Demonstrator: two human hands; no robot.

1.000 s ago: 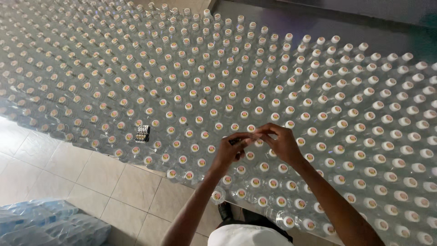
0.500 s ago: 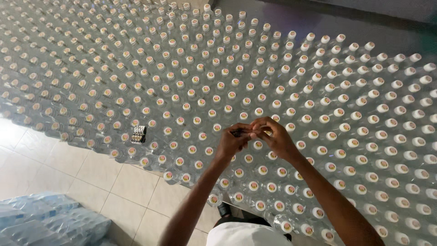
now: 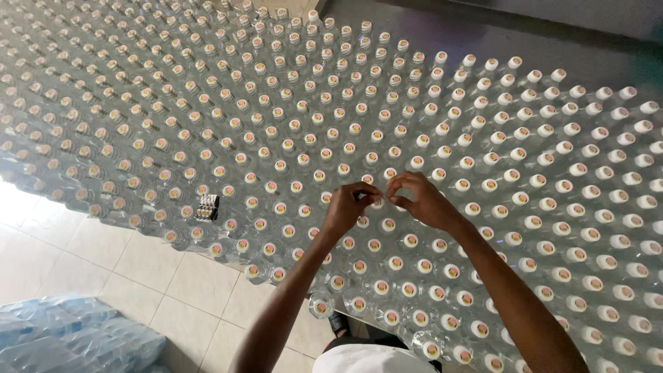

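A wide field of clear plastic bottles (image 3: 290, 138) with white caps stands upright on the floor, packed in rows. My left hand (image 3: 345, 207) and my right hand (image 3: 421, 200) meet above the bottles near the front. Both pinch one bottle cap (image 3: 377, 202) between thumb and fingertips. The caps at the left and front carry small round orange stickers; those at the far right are plain white.
A small dark block with metallic stripes (image 3: 208, 206) rests on the caps at the left. Pale floor tiles (image 3: 124, 269) lie in front of the bottles. Plastic-wrapped bottle packs (image 3: 69, 338) sit at the bottom left. Dark floor (image 3: 483, 34) runs behind.
The view has shifted a little. My two hands have stayed together over the same patch of bottles, with only small finger movement at the cap.
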